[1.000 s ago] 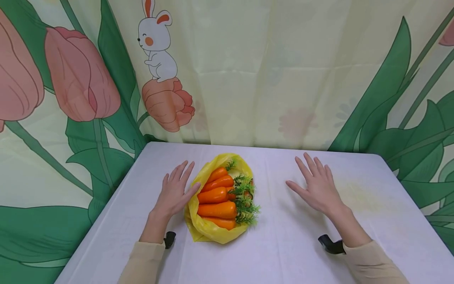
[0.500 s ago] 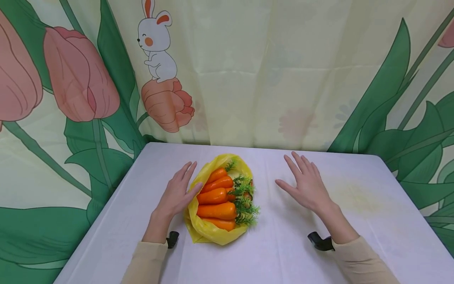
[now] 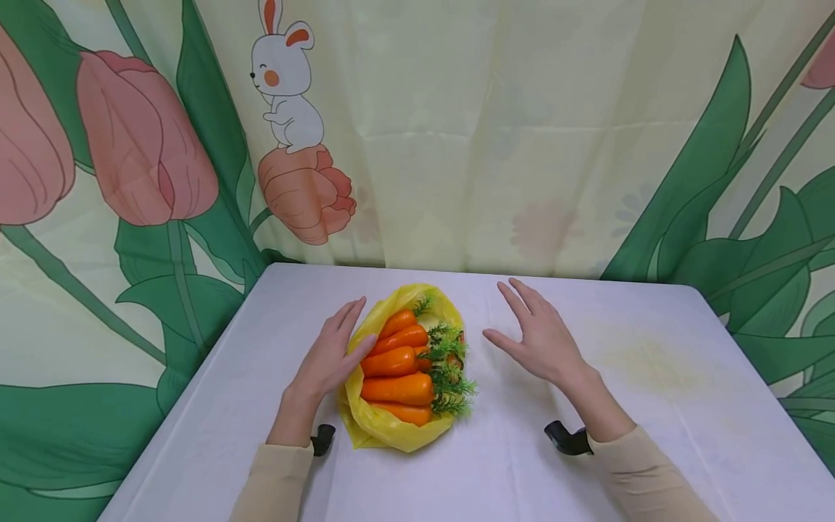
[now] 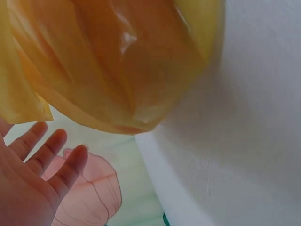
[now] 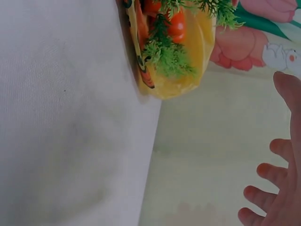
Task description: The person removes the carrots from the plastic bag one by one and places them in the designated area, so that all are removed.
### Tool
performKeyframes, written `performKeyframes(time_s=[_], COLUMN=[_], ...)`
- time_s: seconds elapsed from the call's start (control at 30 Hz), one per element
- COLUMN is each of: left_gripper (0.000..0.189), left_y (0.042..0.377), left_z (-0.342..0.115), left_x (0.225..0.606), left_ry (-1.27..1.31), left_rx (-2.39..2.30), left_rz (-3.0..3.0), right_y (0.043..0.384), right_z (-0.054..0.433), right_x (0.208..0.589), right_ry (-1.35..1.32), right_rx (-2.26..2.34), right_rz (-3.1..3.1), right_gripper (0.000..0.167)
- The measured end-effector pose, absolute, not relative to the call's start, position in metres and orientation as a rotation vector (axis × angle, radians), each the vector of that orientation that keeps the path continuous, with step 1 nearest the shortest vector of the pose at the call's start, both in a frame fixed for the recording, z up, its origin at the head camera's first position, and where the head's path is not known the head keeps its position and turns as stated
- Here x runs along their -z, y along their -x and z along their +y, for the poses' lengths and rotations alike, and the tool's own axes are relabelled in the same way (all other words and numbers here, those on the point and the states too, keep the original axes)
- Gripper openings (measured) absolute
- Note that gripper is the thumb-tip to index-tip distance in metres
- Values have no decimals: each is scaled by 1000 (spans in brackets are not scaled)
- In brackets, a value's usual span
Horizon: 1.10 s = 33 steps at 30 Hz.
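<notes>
Head view: a yellow plastic bag (image 3: 396, 438) of glossy carrots (image 3: 398, 389) lies on the bench (image 3: 483, 478) between left hand (image 3: 327, 357) and right hand (image 3: 540, 337), both extended and holding nothing, the bag probably limp, slippery and best cupped from both sides around its firmer load.

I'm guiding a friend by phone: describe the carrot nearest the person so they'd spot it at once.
On the white table, between the left hand and the right hand, sits an open yellow bag of orange carrots. Look just inside its near rim. The nearest carrot is the lowest in the head view, with no other visible carrot between it and that rim.
</notes>
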State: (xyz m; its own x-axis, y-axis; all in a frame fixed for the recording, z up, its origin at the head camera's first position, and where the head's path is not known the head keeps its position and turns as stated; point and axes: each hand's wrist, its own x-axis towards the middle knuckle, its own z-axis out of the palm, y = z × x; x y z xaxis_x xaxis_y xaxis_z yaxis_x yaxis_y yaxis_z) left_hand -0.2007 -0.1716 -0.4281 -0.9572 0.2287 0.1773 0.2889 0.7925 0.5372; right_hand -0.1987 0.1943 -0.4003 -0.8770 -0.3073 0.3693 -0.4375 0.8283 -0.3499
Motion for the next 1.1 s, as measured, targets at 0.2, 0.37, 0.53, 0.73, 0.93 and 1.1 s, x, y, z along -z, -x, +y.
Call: performKeyframes(time_s=[0.2, 0.37, 0.53, 0.73, 0.93, 1.1], left_gripper=[72, 71, 70, 70, 70, 71], left_y=[202, 202, 202, 202, 203, 204], left_z=[-168, -166, -165, -163, -162, -161], left_x=[429, 430, 430, 432, 433, 435], left_ry=[407, 392, 377, 383, 371, 362], left_rx=[926, 956, 1015, 1060, 1080, 1108], left_rz=[-2874, -2882, -2879, -2880, -2887, -2883], right_y=[201, 202, 202, 202, 202, 201], right_z=[183, 170, 157, 140, 126, 116], right_x=[400, 401, 401, 400, 401, 402], right_ry=[-579, -606, -677, -754, -816, -909], right_rx=[-638, -649, -678, -689, -681, -681], right_rz=[-2730, -2743, -2726, -2731, -2736, -2736], right_gripper=[84, 85, 86, 87, 85, 82])
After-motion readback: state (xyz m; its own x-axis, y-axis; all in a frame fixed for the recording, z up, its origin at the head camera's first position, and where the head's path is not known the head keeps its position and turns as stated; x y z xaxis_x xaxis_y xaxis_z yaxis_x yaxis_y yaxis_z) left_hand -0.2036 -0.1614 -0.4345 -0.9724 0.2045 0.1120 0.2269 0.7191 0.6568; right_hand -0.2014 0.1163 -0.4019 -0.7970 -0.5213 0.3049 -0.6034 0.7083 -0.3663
